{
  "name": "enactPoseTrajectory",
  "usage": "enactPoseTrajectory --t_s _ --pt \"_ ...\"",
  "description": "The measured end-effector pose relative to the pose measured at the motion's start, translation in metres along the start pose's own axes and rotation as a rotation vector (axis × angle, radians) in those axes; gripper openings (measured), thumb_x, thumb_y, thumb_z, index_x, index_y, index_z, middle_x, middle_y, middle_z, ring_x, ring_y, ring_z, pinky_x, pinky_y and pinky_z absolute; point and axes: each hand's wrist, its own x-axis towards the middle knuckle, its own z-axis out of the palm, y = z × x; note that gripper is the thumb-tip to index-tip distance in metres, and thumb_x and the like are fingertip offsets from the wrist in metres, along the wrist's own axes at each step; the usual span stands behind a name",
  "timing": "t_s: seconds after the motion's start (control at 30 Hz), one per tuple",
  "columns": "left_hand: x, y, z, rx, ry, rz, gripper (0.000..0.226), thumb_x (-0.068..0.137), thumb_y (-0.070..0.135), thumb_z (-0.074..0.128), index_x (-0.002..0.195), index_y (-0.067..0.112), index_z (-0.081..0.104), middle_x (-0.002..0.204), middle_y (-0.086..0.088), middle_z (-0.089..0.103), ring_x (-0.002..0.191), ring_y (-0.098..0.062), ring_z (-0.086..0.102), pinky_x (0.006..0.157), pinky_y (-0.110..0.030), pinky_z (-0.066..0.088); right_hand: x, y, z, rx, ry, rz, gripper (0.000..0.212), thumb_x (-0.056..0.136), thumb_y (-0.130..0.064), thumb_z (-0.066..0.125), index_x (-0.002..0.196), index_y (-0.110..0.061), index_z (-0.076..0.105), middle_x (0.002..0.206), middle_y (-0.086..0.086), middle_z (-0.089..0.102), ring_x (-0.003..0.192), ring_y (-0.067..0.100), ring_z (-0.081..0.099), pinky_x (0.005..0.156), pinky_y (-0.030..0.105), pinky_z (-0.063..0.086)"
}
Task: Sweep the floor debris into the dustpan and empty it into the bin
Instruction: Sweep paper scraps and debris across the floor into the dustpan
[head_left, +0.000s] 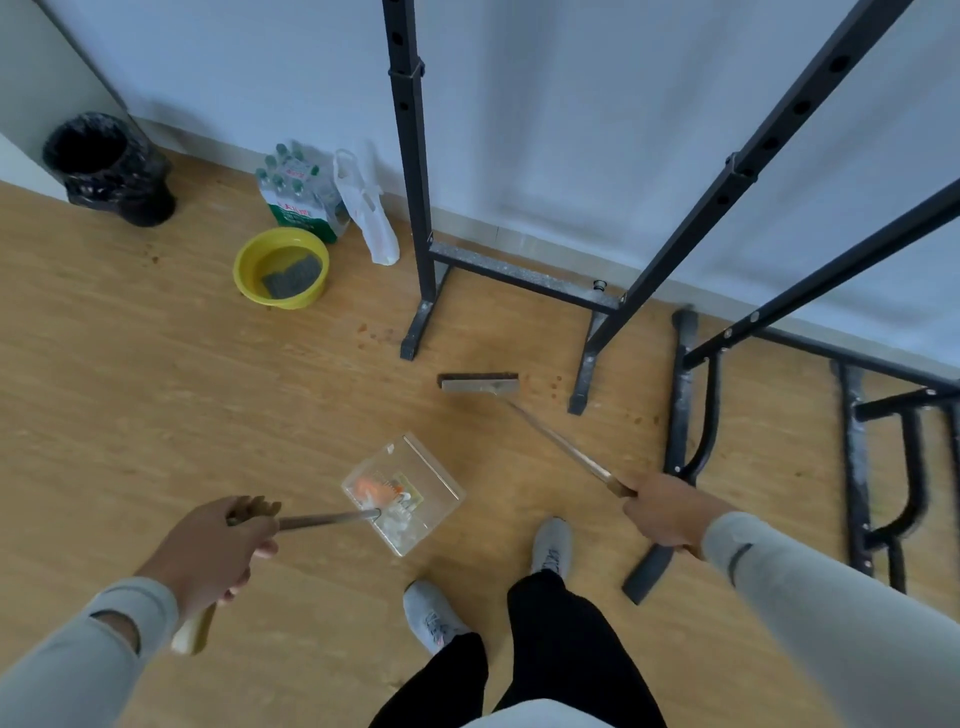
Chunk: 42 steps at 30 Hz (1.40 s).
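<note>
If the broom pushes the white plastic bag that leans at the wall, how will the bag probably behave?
The white plastic bag looks thin and wrinkled, so it would probably crumple and slide rather than resist. It stands slumped against the wall, so a push from the broom may tip it over. It seems light, but its contents are hidden.

Both hands, left (208, 551) and right (667, 512), apparently fisted, arms extended.

head cam | standing height, looks forward-down | wide-angle | floor (156, 395) to wall (571, 130)
</note>
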Motion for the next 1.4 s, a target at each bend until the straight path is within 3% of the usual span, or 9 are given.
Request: enactPoseTrajectory --t_s 0.23,0.33,0.4,0.7,0.83,1.0,1.17,1.27,1.4 --pt "0.007 0.007 0.011 0.025 0.031 -0.038 0.012 0.102 0.013 0.058 0.102 0.003 0.064 0.094 -0.021 0.075 0.051 -0.024 0.045 0.048 -0.032 0.039 0.040 -0.010 0.040 -0.176 -0.075 0.032 0.051 0.097 -0.013 0.044 0.148 -0.018 0.044 0.100 0.001 0.055 0.095 0.021 0.065 0.073 0.029 0.055" --pt "0.012 0.020 0.025 0.078 0.002 -0.027 0.016 0.102 0.014 0.058 0.100 0.000 0.064 0.094 -0.028 0.073 0.051 -0.023 0.044 0.049 -0.032 0.037 0.006 0.048 0.063 -0.176 -0.136 0.108 0.069 0.091 -0.005 0.042 0.154 -0.033 0.035 0.091 -0.005 0.055 0.086 0.019 0.064 0.059 0.026 0.048" --pt "0.012 0.026 0.037 0.111 -0.022 -0.017 0.018 0.101 0.016 0.060 0.099 -0.001 0.065 0.096 -0.033 0.072 0.052 -0.023 0.043 0.051 -0.032 0.036 -0.018 0.083 0.067 -0.157 -0.147 0.146 0.074 0.091 -0.003 0.037 0.154 -0.041 0.032 0.102 -0.002 0.061 0.090 0.019 0.066 0.068 0.029 0.054" --pt "0.013 0.059 0.063 0.194 -0.050 0.041 0.012 0.101 0.014 0.059 0.100 0.004 0.064 0.092 -0.020 0.075 0.051 -0.022 0.043 0.047 -0.029 0.037 -0.054 0.141 0.037 0.183 -0.010 0.191 0.039 0.104 -0.028 0.040 0.135 -0.052 0.047 0.098 -0.007 0.068 0.073 0.010 0.065 0.057 0.019 0.050" --pt "0.013 0.069 0.076 0.198 -0.040 0.059 0.010 0.101 0.013 0.059 0.103 0.004 0.063 0.092 -0.016 0.076 0.054 -0.024 0.044 0.047 -0.030 0.038 -0.015 0.113 0.056 0.098 -0.100 0.237 0.064 0.097 -0.008 0.037 0.155 -0.035 0.033 0.106 0.001 0.065 0.074 0.015 0.063 0.057 0.026 0.050" --pt "0.006 0.084 0.090 0.197 -0.060 0.095 0.009 0.102 0.013 0.058 0.103 0.007 0.063 0.093 -0.017 0.075 0.053 -0.023 0.042 0.046 -0.030 0.037 -0.052 0.127 0.095 0.140 -0.158 0.291 0.084 0.089 0.000 0.032 0.159 -0.044 0.019 0.100 -0.008 0.059 0.082 0.013 0.065 0.061 0.024 0.050" --pt "0.001 0.099 0.107 0.218 -0.091 0.130 0.010 0.101 0.012 0.058 0.100 0.004 0.064 0.092 -0.020 0.074 0.050 -0.022 0.041 0.046 -0.029 0.036 -0.086 0.187 0.075 0.392 -0.156 0.313 0.044 0.103 -0.024 0.041 0.142 -0.045 0.049 0.087 0.006 0.069 0.056 0.017 0.051 0.047 0.025 0.041" --pt "0.005 0.109 0.116 0.245 -0.104 0.148 0.012 0.101 0.013 0.058 0.098 0.003 0.065 0.089 -0.019 0.075 0.048 -0.022 0.041 0.046 -0.029 0.037 -0.107 0.203 0.056 0.641 -0.077 0.358 0.033 0.105 -0.024 0.046 0.131 -0.045 0.050 0.058 0.003 0.048 0.041 0.014 0.038 0.041 0.023 0.034" --pt "0.011 0.120 0.130 0.261 -0.129 0.133 0.014 0.101 0.014 0.059 0.099 0.002 0.065 0.088 -0.021 0.075 0.047 -0.021 0.040 0.046 -0.028 0.035 -0.084 0.194 0.028 0.740 0.091 0.341 0.024 0.106 -0.021 0.044 0.122 -0.029 0.060 0.057 0.006 0.046 0.039 0.016 0.038 0.039 0.024 0.034"
